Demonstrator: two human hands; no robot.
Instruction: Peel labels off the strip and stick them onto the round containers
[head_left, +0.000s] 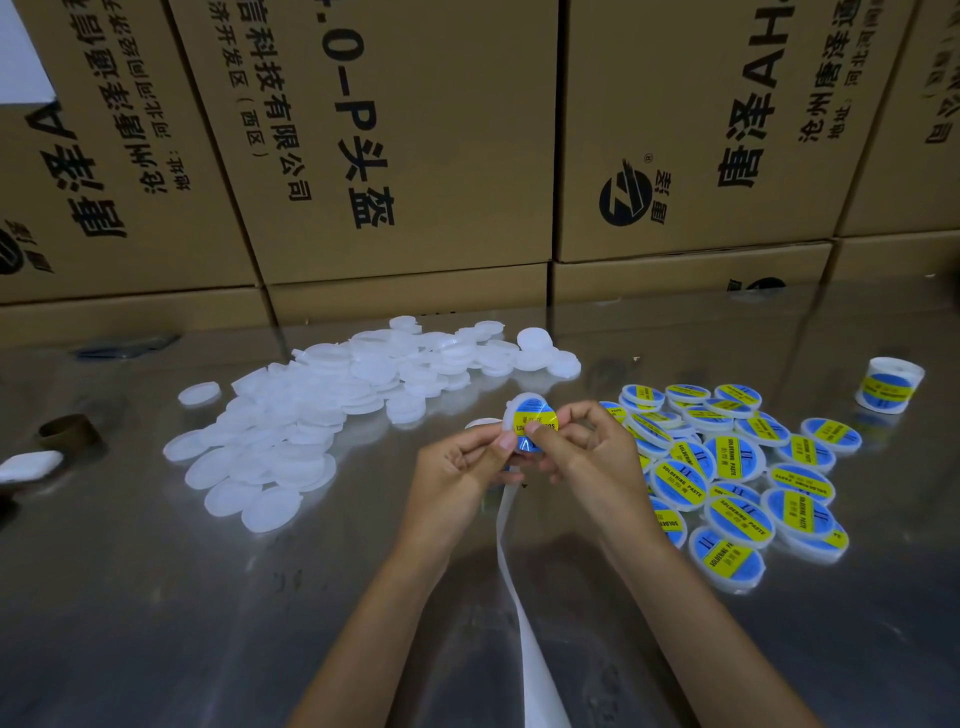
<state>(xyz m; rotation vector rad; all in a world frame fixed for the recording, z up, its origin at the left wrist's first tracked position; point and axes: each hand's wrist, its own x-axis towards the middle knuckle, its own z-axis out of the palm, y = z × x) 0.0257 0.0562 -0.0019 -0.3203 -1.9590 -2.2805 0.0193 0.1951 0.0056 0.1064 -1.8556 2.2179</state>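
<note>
Hands (457, 462) (587, 452) pinching round white plastic container (530, 423), glossy blue-yellow label, papery strip (511, 571) trailing.

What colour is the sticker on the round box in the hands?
Blue with a yellow band, on the held container, head view.

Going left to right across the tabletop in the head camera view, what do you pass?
Brown cardboard ring → pile of plain white containers → left hand → container being labelled → right hand → pile of labelled containers → label roll.
</note>
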